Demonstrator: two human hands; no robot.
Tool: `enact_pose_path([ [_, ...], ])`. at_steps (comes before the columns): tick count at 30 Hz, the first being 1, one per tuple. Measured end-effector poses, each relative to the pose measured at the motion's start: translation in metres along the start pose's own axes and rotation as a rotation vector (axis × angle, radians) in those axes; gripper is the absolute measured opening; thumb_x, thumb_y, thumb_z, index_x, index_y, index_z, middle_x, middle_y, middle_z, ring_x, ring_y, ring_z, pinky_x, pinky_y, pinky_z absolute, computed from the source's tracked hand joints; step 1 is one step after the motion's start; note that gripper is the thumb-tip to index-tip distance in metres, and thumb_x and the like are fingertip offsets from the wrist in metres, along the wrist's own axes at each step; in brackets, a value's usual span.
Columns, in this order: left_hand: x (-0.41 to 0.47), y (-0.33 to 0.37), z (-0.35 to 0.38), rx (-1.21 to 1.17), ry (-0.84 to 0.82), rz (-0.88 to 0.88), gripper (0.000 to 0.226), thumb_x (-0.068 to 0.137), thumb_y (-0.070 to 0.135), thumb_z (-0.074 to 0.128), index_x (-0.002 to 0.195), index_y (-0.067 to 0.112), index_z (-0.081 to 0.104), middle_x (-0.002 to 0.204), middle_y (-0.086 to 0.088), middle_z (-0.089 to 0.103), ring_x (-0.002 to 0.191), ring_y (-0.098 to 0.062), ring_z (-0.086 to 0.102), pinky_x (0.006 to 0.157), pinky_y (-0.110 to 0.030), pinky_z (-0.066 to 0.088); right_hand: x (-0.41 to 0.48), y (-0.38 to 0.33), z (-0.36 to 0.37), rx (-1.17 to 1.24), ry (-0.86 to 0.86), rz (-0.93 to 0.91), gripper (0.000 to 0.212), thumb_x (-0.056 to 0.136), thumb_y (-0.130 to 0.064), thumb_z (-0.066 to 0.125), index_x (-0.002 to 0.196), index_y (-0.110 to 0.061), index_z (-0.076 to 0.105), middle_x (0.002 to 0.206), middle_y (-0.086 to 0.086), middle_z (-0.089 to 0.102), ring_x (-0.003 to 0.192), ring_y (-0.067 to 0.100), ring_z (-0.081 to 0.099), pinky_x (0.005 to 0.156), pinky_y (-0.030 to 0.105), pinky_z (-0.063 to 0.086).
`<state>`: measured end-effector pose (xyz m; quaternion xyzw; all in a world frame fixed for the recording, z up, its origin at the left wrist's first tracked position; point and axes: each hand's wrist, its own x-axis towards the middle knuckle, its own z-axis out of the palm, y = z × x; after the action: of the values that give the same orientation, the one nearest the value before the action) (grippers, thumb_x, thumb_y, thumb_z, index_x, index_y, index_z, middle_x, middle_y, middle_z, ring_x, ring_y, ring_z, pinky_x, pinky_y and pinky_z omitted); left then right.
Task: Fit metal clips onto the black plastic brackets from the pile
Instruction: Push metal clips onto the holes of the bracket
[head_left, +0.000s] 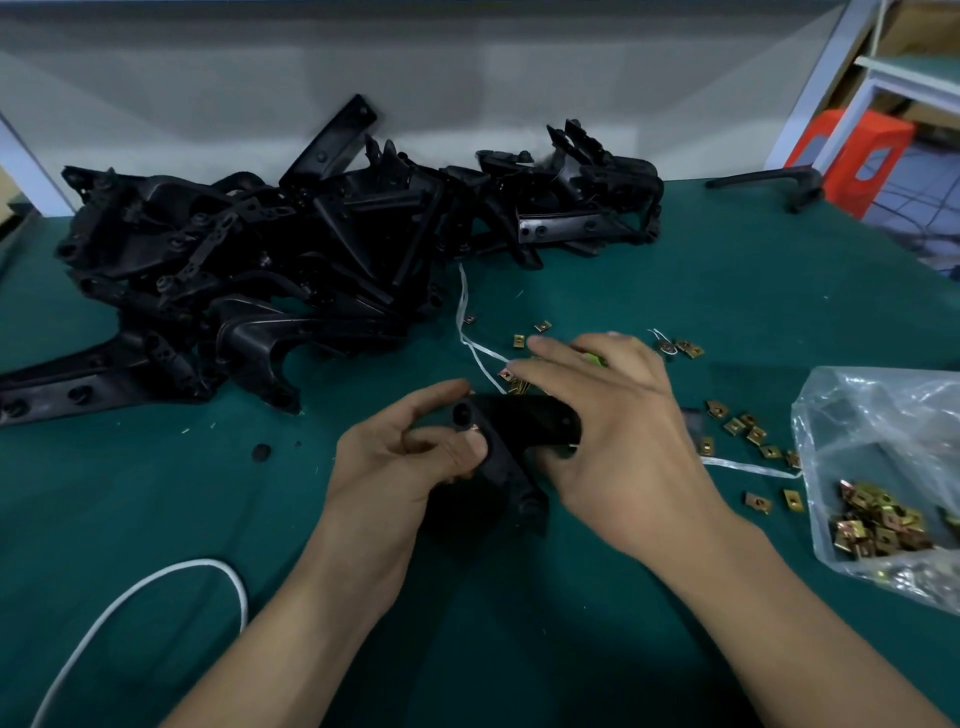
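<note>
I hold one black plastic bracket (511, 441) over the green table, just in front of me. My left hand (410, 452) grips its left end, thumb pressing near a small metal clip at a round hole. My right hand (618, 431) wraps the bracket's right end from above, index and middle fingers stretched out to the left. A large pile of black brackets (291, 249) lies at the back left. Loose brass-coloured metal clips (743, 428) are scattered to the right of my hands.
A clear plastic bag (883, 415) with several clips sits at the right edge. White string (467, 338) trails between pile and hands. A white cord (156, 582) loops at the front left. A lone bracket (769, 179) and an orange stool (857, 156) are at the far right.
</note>
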<state>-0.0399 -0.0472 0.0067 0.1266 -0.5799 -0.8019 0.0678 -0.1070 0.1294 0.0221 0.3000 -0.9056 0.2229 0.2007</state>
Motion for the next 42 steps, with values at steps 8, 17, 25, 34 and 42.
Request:
enact_pose_path([
  [8,0.008,0.009,-0.012,-0.29,0.09,0.03,0.041,0.074,0.009,0.069,0.115,0.013,0.068,0.095,-0.01,0.045,0.075,-0.011,0.056,0.075,-0.017,0.056,-0.006,-0.007,-0.006,0.571,0.372,0.525,0.049,0.093,-0.04,0.067,0.055,-0.013,0.05,0.048,-0.01,0.045,0.045,0.005,0.04,0.049,0.013,0.03],
  [17,-0.001,0.002,-0.001,0.002,-0.378,0.022,0.038,0.069,0.003,0.086,0.102,0.018,0.073,0.088,-0.008,0.068,0.077,-0.017,0.063,0.072,-0.026,0.054,0.003,-0.02,0.011,1.944,-0.282,0.725,0.023,0.093,-0.024,0.064,0.104,-0.005,0.071,0.122,0.014,0.069,0.116,0.028,0.065,0.089,0.036,0.057],
  [25,-0.008,-0.001,0.004,0.319,-0.352,0.263,0.04,0.069,0.012,0.085,0.105,0.029,0.079,0.081,0.0,0.078,0.077,0.0,0.064,0.077,-0.013,0.052,0.003,-0.02,0.021,2.14,-0.265,0.817,0.041,0.096,-0.032,0.063,0.065,-0.011,0.046,0.076,0.011,0.058,0.086,0.029,0.066,0.092,0.044,0.055],
  [34,-0.023,-0.013,0.013,0.553,-0.214,0.439,0.026,0.089,0.05,0.067,0.114,0.044,0.066,0.091,0.013,0.077,0.084,-0.01,0.075,0.078,-0.032,0.061,0.002,-0.019,0.024,2.087,-0.298,0.941,0.032,0.089,-0.029,0.069,0.072,-0.01,0.049,0.079,0.008,0.064,0.08,0.028,0.067,0.085,0.041,0.051],
  [42,-0.023,-0.012,0.013,0.834,-0.285,0.511,0.007,0.1,0.05,0.048,0.107,0.046,0.047,0.061,0.011,0.063,0.053,-0.008,0.057,0.053,-0.009,0.036,0.009,-0.01,0.014,1.889,-0.134,1.064,0.021,0.071,-0.012,0.078,0.056,-0.008,0.063,0.059,0.007,0.055,0.053,0.019,0.062,0.053,0.031,0.054],
])
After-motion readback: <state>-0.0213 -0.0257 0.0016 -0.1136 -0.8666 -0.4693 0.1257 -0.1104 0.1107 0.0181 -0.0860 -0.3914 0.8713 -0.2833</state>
